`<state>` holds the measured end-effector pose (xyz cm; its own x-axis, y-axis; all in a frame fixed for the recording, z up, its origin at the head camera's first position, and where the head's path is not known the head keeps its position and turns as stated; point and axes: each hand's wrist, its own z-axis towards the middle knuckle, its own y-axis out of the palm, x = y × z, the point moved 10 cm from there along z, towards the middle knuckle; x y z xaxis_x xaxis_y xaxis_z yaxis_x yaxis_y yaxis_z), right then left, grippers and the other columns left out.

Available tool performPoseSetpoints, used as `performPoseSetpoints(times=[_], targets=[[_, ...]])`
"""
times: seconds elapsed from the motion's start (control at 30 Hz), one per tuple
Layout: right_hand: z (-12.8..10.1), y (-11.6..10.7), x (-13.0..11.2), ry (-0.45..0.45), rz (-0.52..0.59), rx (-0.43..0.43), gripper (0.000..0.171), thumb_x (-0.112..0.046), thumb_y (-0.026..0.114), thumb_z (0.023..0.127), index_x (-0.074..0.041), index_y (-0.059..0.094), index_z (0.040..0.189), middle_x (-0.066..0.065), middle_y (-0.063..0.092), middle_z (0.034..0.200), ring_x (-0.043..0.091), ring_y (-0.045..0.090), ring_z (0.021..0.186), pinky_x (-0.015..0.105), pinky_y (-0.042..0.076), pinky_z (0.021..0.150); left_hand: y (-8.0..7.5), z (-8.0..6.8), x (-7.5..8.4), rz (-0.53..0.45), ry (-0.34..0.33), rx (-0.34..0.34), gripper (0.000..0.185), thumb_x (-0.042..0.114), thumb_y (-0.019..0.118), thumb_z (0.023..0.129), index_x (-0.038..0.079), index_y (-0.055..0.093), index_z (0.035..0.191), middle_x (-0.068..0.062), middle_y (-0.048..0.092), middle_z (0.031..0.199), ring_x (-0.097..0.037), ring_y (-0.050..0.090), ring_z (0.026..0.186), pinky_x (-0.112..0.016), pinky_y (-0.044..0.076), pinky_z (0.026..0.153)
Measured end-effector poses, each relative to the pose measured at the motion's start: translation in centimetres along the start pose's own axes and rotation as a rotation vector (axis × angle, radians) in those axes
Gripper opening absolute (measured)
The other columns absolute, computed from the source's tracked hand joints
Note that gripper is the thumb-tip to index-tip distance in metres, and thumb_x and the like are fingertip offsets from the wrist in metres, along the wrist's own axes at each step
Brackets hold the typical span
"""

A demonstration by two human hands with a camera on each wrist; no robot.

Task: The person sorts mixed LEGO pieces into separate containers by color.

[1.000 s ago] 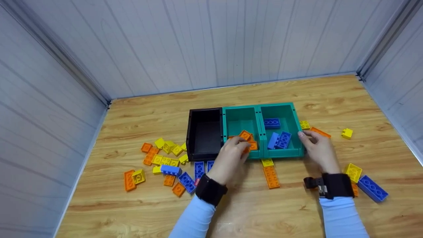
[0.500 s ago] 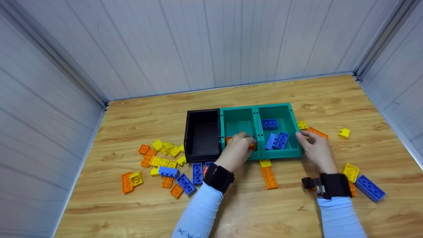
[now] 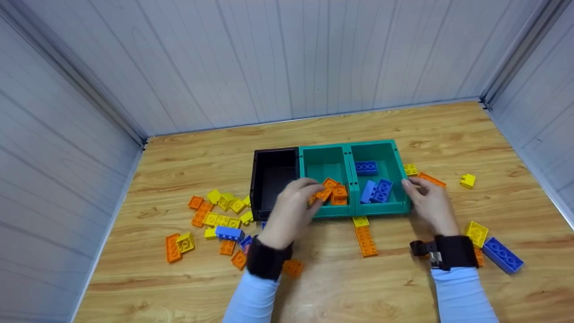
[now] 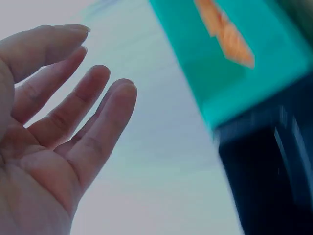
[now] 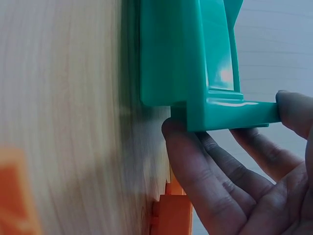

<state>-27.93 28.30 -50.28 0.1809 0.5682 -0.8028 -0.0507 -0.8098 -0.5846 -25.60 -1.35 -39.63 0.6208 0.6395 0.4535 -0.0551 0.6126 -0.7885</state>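
Observation:
My left hand is over the front edge between the black bin and the middle green bin. In the left wrist view its fingers are loosely bent and hold nothing. Several orange bricks lie in the front of the middle bin, partly hidden by that hand in the head view. My right hand grips the side of the right green bin, thumb on the rim and fingers underneath, as the right wrist view shows. Inside that bin are blue bricks.
Yellow bricks, orange bricks and blue bricks lie scattered left of the bins. An orange brick touches a yellow one in front. To the right are a long blue brick and several yellow and orange bricks.
My left hand reached down into the middle bin, then came out toward the left and front, leaving orange bricks visible there. The right hand keeps its grip on the right bin.

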Motion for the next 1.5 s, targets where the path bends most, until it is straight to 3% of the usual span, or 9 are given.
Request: performPoseSetpoints(times=[0.13, 0.27, 0.37, 0.5, 0.73, 0.9, 1.1, 1.33, 1.5], targets=[[0.0, 0.2, 0.0, 0.009, 0.006, -0.009, 0.077, -0.062, 0.044, 0.097, -0.001, 0.049, 0.143, 0.027, 0.057, 0.131, 0.041, 0.055, 0.118, 0.054, 0.047, 0.092, -4.5, -2.1, -2.3, 0.017, -0.040, 0.152, 0.022, 0.007, 0.075, 0.087, 0.004, 0.073, 0.108, -0.009, 0.067, 0.109, -0.023, 0.063, 0.102, -0.034, 0.052, 0.091], [0.0, 0.1, 0.3, 0.019, 0.002, -0.012, 0.077, -0.061, 0.044, 0.098, 0.000, 0.048, 0.144, 0.028, 0.057, 0.132, 0.042, 0.054, 0.119, 0.055, 0.047, 0.093, -7.6, -4.2, -6.2, 0.028, -0.210, 0.214, 0.024, 0.007, 0.076, 0.087, 0.003, 0.073, 0.110, -0.012, 0.068, 0.110, -0.026, 0.064, 0.102, -0.039, 0.052, 0.091], [-0.1, 0.0, 0.4, 0.014, -0.004, -0.012, 0.077, -0.060, 0.044, 0.098, 0.001, 0.047, 0.144, 0.029, 0.057, 0.132, 0.043, 0.055, 0.119, 0.055, 0.047, 0.094, -7.9, -6.1, -9.9, 0.038, -0.411, 0.112, 0.029, 0.009, 0.076, 0.087, 0.003, 0.072, 0.115, -0.015, 0.067, 0.114, -0.031, 0.063, 0.105, -0.045, 0.052, 0.091], [-0.3, -0.3, 0.5, 0.000, -0.012, -0.002, 0.076, -0.060, 0.044, 0.099, 0.002, 0.048, 0.143, 0.030, 0.057, 0.130, 0.044, 0.055, 0.118, 0.055, 0.047, 0.093, -5.9, -8.8, -13.7, 0.021, -0.641, -0.130, 0.038, 0.012, 0.079, 0.085, 0.001, 0.069, 0.120, -0.018, 0.066, 0.119, -0.034, 0.063, 0.108, -0.049, 0.051, 0.090], [-0.4, -0.4, 1.0, 0.039, -0.005, -0.019, 0.079, -0.062, 0.042, 0.098, 0.001, 0.044, 0.146, 0.029, 0.052, 0.137, 0.044, 0.051, 0.123, 0.057, 0.044, 0.097, -3.2, -11.2, -16.8, 0.034, -0.818, -0.315, 0.039, 0.017, 0.082, 0.081, 0.003, 0.071, 0.116, -0.014, 0.069, 0.112, -0.025, 0.064, 0.086, -0.042, 0.054, 0.075], [-0.3, -0.1, 1.1, 0.050, -0.005, -0.031, 0.080, -0.063, 0.042, 0.098, 0.000, 0.044, 0.147, 0.029, 0.052, 0.138, 0.044, 0.050, 0.124, 0.057, 0.044, 0.098, -2.3, -11.9, -17.4, 0.060, -0.848, -0.394, 0.035, 0.013, 0.084, 0.078, 0.005, 0.073, 0.110, -0.010, 0.070, 0.102, -0.023, 0.062, 0.079, -0.040, 0.053, 0.070], [-0.2, -0.1, 0.6, 0.019, -0.006, -0.022, 0.078, -0.061, 0.043, 0.098, 0.001, 0.046, 0.145, 0.029, 0.053, 0.136, 0.044, 0.052, 0.122, 0.057, 0.046, 0.095, -2.3, -12.0, -17.7, 0.035, -0.859, -0.381, 0.032, 0.004, 0.079, 0.078, 0.003, 0.072, 0.109, -0.012, 0.069, 0.105, -0.026, 0.060, 0.083, -0.039, 0.052, 0.070], [-0.1, 0.1, 0.2, 0.010, -0.008, -0.027, 0.078, -0.061, 0.043, 0.098, 0.001, 0.046, 0.145, 0.029, 0.054, 0.135, 0.044, 0.052, 0.122, 0.057, 0.045, 0.097, -5.2, -11.2, -16.9, 0.048, -0.777, -0.190, 0.029, 0.005, 0.073, 0.080, -0.001, 0.073, 0.108, -0.017, 0.070, 0.109, -0.032, 0.063, 0.096, -0.047, 0.052, 0.084], [-0.1, 0.1, -0.4, -0.021, -0.013, -0.010, 0.075, -0.059, 0.044, 0.099, 0.002, 0.048, 0.143, 0.029, 0.055, 0.133, 0.044, 0.053, 0.121, 0.056, 0.046, 0.095, -7.1, -8.8, -13.9, 0.060, -0.619, 0.011, 0.019, 0.014, 0.077, 0.084, 0.000, 0.077, 0.097, -0.014, 0.070, 0.103, -0.030, 0.064, 0.093, -0.044, 0.052, 0.081]])
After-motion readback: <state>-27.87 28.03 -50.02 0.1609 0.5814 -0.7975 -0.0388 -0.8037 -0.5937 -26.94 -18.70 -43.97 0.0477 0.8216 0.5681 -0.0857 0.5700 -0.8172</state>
